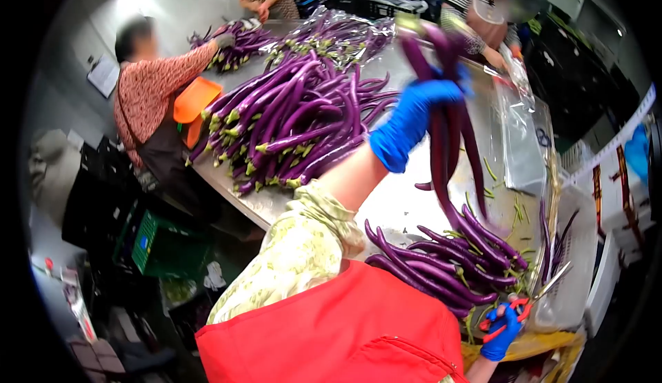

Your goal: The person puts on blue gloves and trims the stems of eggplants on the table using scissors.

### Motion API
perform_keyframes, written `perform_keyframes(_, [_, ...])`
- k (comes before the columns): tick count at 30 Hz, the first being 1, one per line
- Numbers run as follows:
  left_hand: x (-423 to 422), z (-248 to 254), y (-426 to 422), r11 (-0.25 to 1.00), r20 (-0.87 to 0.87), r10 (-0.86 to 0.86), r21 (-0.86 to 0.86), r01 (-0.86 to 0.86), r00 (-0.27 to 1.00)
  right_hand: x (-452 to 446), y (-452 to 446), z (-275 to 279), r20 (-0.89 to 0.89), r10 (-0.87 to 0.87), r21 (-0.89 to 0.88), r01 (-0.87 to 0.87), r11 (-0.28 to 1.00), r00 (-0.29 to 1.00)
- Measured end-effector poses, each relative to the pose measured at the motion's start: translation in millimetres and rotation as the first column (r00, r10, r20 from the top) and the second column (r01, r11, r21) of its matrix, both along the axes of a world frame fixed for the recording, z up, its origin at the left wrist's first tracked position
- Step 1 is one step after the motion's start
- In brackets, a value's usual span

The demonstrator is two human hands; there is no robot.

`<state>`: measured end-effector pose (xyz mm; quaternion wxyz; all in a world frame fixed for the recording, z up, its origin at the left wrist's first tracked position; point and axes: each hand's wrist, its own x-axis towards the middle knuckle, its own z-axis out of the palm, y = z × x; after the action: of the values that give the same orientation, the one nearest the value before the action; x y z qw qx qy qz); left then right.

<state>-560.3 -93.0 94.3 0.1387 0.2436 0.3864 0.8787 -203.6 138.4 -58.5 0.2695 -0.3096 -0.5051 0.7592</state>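
My left hand [417,114], in a blue glove, is raised over the metal table [396,203]. Its fingers are wrapped round several long purple eggplants [445,152], which hang down from the fist; their upper ends are blurred. Low on the right, my right hand [502,331], also gloved in blue, grips scissors [524,307] with red handles. The blades point up and to the right. Beside the scissors lies a small pile of eggplants [448,262] with green stems. A much larger heap of eggplants [296,121] covers the table's left side.
Cut green stems [517,210] are scattered on the right of the table. A white plastic basket [569,272] with a few eggplants stands at the right edge. Co-workers stand at the left [155,100] and far sides. Bagged eggplants [338,34] lie at the back; a green crate [172,245] sits below.
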Motion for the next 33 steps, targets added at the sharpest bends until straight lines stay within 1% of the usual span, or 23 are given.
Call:
perform_keyframes(1, [-32,-2,-19,0.984,-0.042,0.13,0.13,-0.124,0.991,1,7,-12,-0.005,0.07,-0.05,-0.07,0.996,0.998])
perform_keyframes(2, [-44,8,-40,0.932,0.062,0.269,0.235,-0.276,0.961,-1,13,-19,0.003,0.103,-0.096,-0.102,0.99,0.995])
perform_keyframes(3, [-53,15,-67,0.852,0.208,0.423,0.241,-0.465,0.882,-8,8,-17,0.014,0.12,-0.109,-0.118,0.987,0.993])
perform_keyframes(4, [-75,13,-95,0.75,0.165,0.57,0.297,-0.591,0.805,-13,1,-15,0.022,0.135,-0.123,-0.131,0.984,0.991])
perform_keyframes(5, [-94,11,-123,0.644,0.261,0.667,0.268,-0.717,0.697,-17,-1,-17,0.024,0.164,-0.139,-0.159,0.977,0.986])
perform_keyframes(6, [-124,2,-159,0.58,0.35,0.659,0.326,-0.746,0.665,-16,0,-24,0.026,0.224,-0.101,-0.221,0.97,0.974])
perform_keyframes(8, [-156,3,-217,0.298,0.329,0.832,0.416,-0.859,0.448,-23,-13,-19,0.073,0.212,-0.129,-0.202,0.971,0.974])
perform_keyframes(10, [-193,-22,-284,0.038,0.493,0.844,0.34,-0.94,0.213,-29,-18,-15,0.143,0.226,-0.11,-0.211,0.971,0.964])
perform_keyframes(12, [-219,-38,-329,-0.09,0.577,0.814,0.238,-0.967,0.066,-35,-22,-18,0.165,0.22,-0.099,-0.206,0.974,0.962])
perform_keyframes(14, [-234,-55,-363,-0.061,0.6,0.799,0.162,-0.985,0.049,-38,-24,-24,0.153,0.205,-0.099,-0.191,0.977,0.967])
perform_keyframes(16, [-242,-69,-383,0.031,0.579,0.809,0.128,-0.991,0.1,-46,-26,-21,0.144,0.182,-0.115,-0.166,0.979,0.973])
perform_keyframes(18, [-255,-86,-397,0.229,0.557,0.797,0.075,-0.971,0.231,-57,-46,7,0.115,0.182,-0.075,-0.174,0.982,0.977])
perform_keyframes(19, [-256,-93,-398,0.333,0.555,0.776,0.046,-0.942,0.302,-52,-43,2,0.058,0.196,-0.095,-0.19,0.977,0.979])
perform_keyframes(21, [-244,-98,-406,0.492,0.581,0.702,0.022,-0.87,0.412,-39,-35,-3,0.09,0.16,-0.073,-0.154,0.985,0.983])
perform_keyframes(22, [-233,-95,-407,0.558,0.619,0.643,0.026,-0.83,0.451,-33,-31,-1,0.048,0.16,-0.024,-0.159,0.987,0.986])
perform_keyframes(25, [-184,-78,-385,0.711,0.732,0.404,0.126,-0.691,0.549,-5,-29,-9,0.067,0.01,-0.038,-0.007,0.999,0.998])
perform_keyframes(26, [-167,-74,-361,0.766,0.668,0.387,0.15,-0.625,0.635,0,-28,-8,0.076,-0.031,-0.066,0.036,0.997,0.997])
perform_keyframes(28, [-111,-81,-216,0.861,0.284,0.455,0.099,-0.498,0.844,9,-26,-12,0.036,-0.083,-0.119,0.086,0.989,0.996])
perform_keyframes(29, [-83,-84,-144,0.881,0.074,0.461,0.078,-0.466,0.884,12,-28,-12,0.042,-0.123,-0.125,0.128,0.984,0.991])
perform_keyframes(30, [-75,-114,-111,0.99,0.015,0.095,-0.104,-0.093,0.995,13,-28,-12,0.049,-0.16,-0.128,0.165,0.978,0.986])
perform_keyframes(31, [-36,-127,-39,0.923,0.108,0.268,-0.313,-0.223,0.957,18,-25,-18,0.027,-0.174,-0.139,0.176,0.975,0.984])
perform_keyframes(32, [-12,-131,20,0.625,-0.123,0.054,-0.77,-0.13,0.991,22,-25,-25,0.005,-0.209,-0.157,0.207,0.966,0.978])
perform_keyframes(33, [29,-155,53,0.653,-0.243,-0.287,-0.757,0.004,0.927,26,-24,-25,0.011,-0.208,-0.171,0.207,0.963,0.978])
